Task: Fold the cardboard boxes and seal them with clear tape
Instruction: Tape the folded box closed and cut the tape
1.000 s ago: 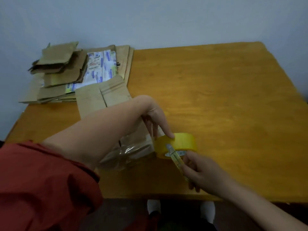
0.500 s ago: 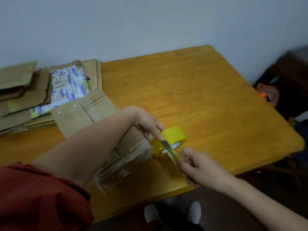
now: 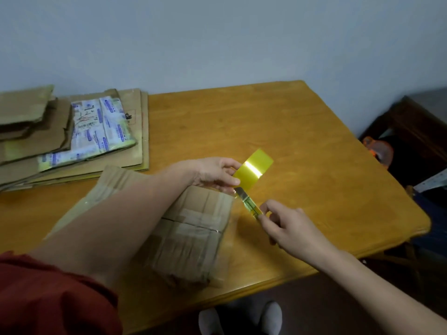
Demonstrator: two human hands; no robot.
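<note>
Our left grip point(image 3: 212, 172) pinches the tape roll point(image 3: 256, 166) just beside the box point(image 3: 193, 226); our right grip point(image 3: 287, 228) curls round the knife point(image 3: 249, 201). We want the tape taut and one clean cut (blade turned away).

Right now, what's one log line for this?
left hand: holds tape roll | right hand: holds knife, blade near roll | box: on table

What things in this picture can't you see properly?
Head view, cardboard box: left side hidden by the forearm.
Head view, cardboard stack: cut off by the left edge.
Head view, printed label: writing too small to read.
Head view, cutter: handle end hidden inside the right hand.
</note>
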